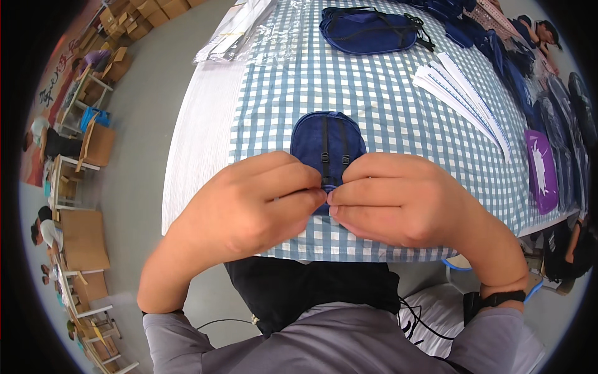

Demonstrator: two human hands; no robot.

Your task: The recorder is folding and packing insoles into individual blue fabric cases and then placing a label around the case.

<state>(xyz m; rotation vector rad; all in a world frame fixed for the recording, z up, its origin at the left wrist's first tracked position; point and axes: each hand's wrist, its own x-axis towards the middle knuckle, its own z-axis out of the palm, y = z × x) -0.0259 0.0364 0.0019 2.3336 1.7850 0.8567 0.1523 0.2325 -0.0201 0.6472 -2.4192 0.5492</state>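
A small navy backpack [309,136] lies flat on the checked cloth in front of me. Two black straps [325,142] with slider buckles run down its face. My left hand [261,202] is closed, pinching the near end of the backpack from the left. From the other side my right hand [398,199] pinches the same end, its fingertips meeting the left ones. The fingers cover much of the lower part, so the exact bit of fabric or strap between them is hard to make out.
More navy bags with black cords [367,31] are piled at the far side. White ruler-marked strips [464,103] fan out to the right, near a purple tray [542,171]. Clear plastic packaging [233,31] lies far left. Dark bagged goods [554,134] line the right edge.
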